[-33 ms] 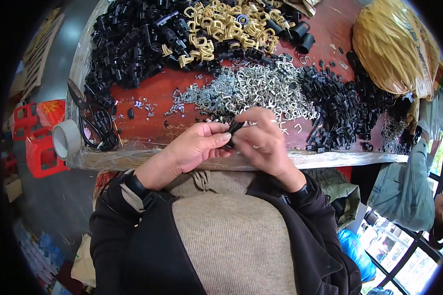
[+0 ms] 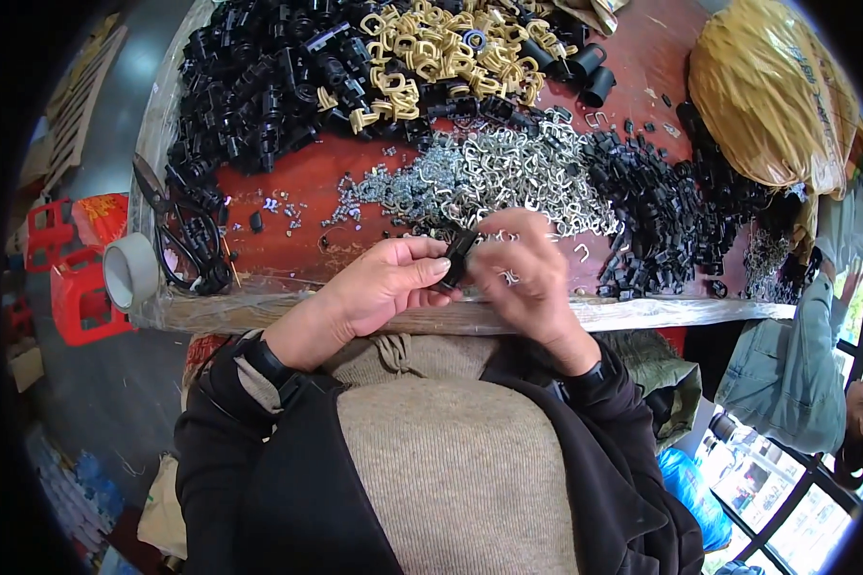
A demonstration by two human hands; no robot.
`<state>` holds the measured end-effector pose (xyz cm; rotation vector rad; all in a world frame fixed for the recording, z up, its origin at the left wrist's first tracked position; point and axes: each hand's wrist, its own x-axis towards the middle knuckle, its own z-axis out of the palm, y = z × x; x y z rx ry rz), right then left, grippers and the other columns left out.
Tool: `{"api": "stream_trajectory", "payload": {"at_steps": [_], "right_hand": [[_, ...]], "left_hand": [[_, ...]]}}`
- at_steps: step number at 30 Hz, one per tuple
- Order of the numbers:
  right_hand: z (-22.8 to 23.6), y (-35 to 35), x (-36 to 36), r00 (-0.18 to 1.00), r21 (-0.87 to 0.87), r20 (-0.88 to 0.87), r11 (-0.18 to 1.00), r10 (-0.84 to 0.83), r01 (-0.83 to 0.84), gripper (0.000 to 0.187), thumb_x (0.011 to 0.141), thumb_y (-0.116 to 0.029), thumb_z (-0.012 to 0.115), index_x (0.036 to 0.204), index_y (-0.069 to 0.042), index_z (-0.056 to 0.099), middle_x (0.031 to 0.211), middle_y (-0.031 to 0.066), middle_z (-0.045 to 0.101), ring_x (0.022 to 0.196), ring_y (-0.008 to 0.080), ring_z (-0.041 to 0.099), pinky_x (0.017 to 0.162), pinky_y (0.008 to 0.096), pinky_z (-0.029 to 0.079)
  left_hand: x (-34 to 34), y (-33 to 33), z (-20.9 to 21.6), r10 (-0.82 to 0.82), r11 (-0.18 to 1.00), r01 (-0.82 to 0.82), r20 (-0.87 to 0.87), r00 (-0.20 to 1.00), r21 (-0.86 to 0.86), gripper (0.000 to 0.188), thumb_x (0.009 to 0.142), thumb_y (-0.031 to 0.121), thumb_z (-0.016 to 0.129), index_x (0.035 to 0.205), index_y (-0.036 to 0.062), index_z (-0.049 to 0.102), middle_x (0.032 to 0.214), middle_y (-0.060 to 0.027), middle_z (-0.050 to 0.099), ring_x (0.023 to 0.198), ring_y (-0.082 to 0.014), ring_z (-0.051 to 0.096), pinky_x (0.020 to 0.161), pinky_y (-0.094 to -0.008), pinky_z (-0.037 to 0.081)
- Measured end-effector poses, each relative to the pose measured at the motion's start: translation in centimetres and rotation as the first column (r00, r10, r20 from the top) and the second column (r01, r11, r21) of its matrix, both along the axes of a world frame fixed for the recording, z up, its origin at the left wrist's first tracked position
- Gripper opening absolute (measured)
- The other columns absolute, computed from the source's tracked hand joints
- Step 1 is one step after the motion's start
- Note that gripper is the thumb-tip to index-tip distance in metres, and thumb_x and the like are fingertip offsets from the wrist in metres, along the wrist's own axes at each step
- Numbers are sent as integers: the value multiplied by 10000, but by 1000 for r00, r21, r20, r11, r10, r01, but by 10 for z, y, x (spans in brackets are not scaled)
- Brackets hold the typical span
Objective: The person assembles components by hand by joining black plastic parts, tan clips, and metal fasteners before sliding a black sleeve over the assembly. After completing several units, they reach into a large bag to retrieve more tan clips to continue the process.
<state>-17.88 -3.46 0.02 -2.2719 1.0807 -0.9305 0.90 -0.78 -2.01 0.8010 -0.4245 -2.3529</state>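
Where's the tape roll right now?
In the head view, the tape roll is at the near left corner of the table, just left of the black-handled tool.

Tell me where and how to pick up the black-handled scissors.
Probably best by the looped handles, coming from the table's near edge: the scissors lie with those handles toward you and the blades pointing away, so this approach should stay clear of the blades.
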Motion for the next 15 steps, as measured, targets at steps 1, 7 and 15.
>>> {"api": "stream_trajectory", "payload": {"at_steps": [1, 7, 15], "right_hand": [[-1, -3, -7, 998, -26, 18, 997, -68, 68, 164, 592, -57, 651, 718, -72, 548, 901, 50, 520, 869, 244, 471, 742, 342, 347], [-21, -29, -35, 821, -207, -510, 963, -257, 173, 151, 678, -118, 600, 817, -89, 548, 830, 45, 522, 787, 231, 481, 691, 335, 352], [-17, -25, -42, 942, 45, -226, 963, -248, 265, 103, 759, -154, 570, 732, -56, 551, 665, 38, 519, 588, 157, 468, 541, 259, 356]], "left_hand": [[1, -1, 0, 3, 1000, -3, 3, 1000, 1, 248, 856, 121, 459, 1071, -2, 466, 977, -81, 549, 845, -147, 554, 743, -256, 464], [-3, -8, 3, -9, 999, 9, 1, 1000, 47, 252, 854, 121, 457, 1067, -12, 456, 982, -112, 551, 850, -175, 567, 741, -252, 468], [-2, -4, 5, 45, 999, -46, 47, 998, 9, 256, 849, 137, 469, 1064, -2, 455, 996, -120, 550, 882, -184, 562, 731, -252, 474]]}}
